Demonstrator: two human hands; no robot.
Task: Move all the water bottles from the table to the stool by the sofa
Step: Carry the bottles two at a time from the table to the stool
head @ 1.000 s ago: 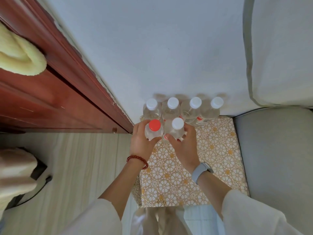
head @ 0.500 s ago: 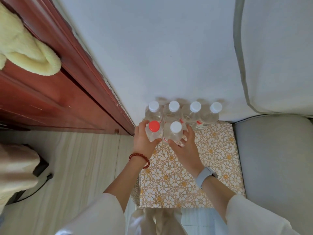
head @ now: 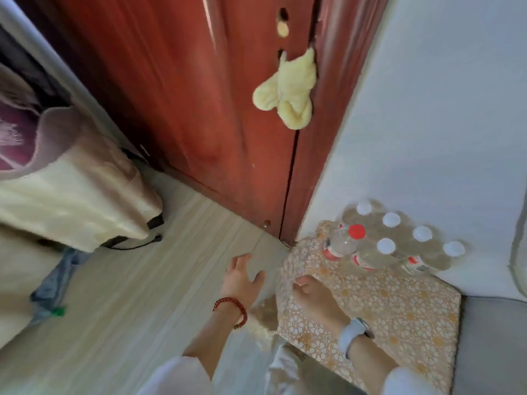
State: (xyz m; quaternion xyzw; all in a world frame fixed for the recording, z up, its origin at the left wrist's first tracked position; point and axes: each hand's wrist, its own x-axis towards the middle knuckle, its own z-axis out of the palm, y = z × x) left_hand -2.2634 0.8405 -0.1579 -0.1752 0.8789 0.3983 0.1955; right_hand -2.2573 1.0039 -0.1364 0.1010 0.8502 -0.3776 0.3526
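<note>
Pale wood floor (head: 119, 295) runs across the left and middle of the view, blurred by head motion. At far left, a cream cloth (head: 65, 195) drapes over some furniture, with a dark strap or cable trailing on the floor below it. Behind, a red-brown wooden door (head: 199, 109) with a yellow towel (head: 288, 95) hanging from it.

Left hand (head: 242, 283), red bead bracelet (head: 232, 307) at the wrist: fingers spread wide, empty, held over bare floor just left of the stool. Right hand (head: 313, 295), pale watch (head: 353, 334) at the wrist: over the stool's near-left corner, fingers loosely curled, nothing in them as far as the blur allows.

Stool (head: 385, 303), patterned gold-and-white top, stands in the corner between white wall (head: 427, 124) and grey sofa (head: 493, 337) at right. Water bottles (head: 399, 243) stand upright, tightly clustered at the stool's back edge against the wall: six caps count, five white, one red (head: 357, 231) at front left.

Judgement: a set-down looks finished; both hands are free and clear of the bottles. No desk in view, so whether more bottles wait there cannot be told. Next move, if any remain: turn away, walk back to the desk, grip more, then place them in the open front part of the stool without knocking the standing cluster.
</note>
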